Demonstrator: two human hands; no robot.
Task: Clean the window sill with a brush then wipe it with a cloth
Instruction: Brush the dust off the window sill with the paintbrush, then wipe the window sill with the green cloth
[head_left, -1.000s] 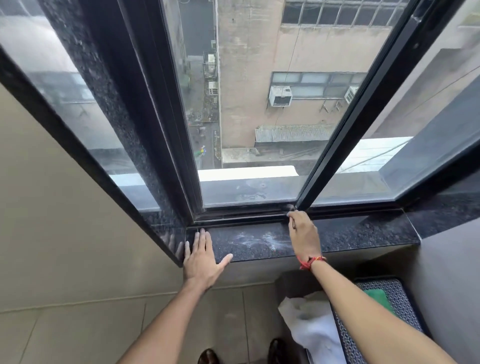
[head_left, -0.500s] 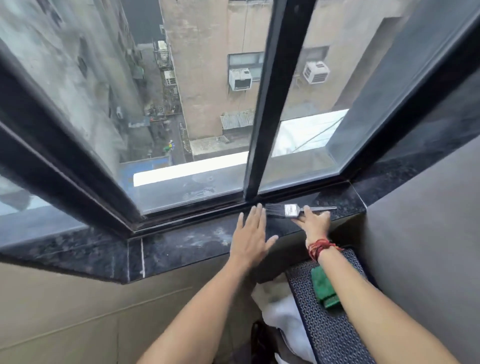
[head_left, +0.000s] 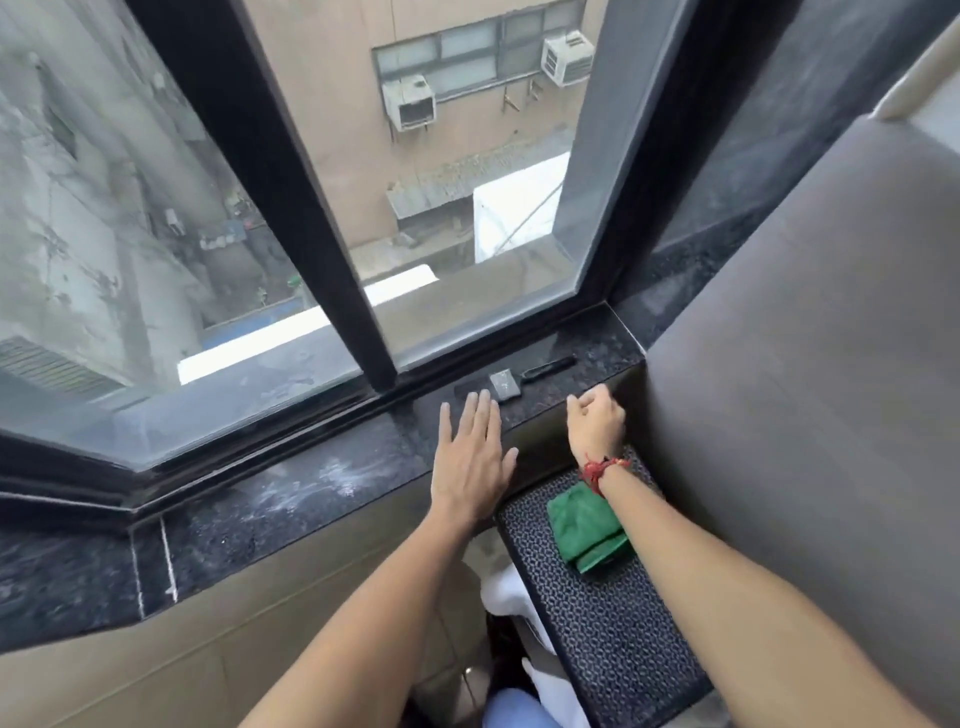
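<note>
A black paint brush (head_left: 511, 382) with a silver ferrule lies flat on the dark granite window sill (head_left: 291, 512), close to the window frame at the sill's right end. My left hand (head_left: 472, 457) rests flat on the sill with fingers spread, its fingertips just short of the bristles. My right hand (head_left: 595, 421) hovers at the sill's front edge below the brush handle, fingers loosely curled and holding nothing. A folded green cloth (head_left: 584, 525) lies on a black patterned surface (head_left: 602, 639) under my right wrist. White dust streaks mark the sill left of my left hand.
Dark window frames and glass panes stand behind the sill; a vertical mullion (head_left: 337, 270) meets the sill just left of the brush. A grey wall (head_left: 831, 389) closes the right side. White fabric (head_left: 511, 597) lies below, beside the patterned surface.
My right hand has let go of the brush and drawn back to the sill's front edge. The brush now lies alone on the sill. The view has shifted right.
</note>
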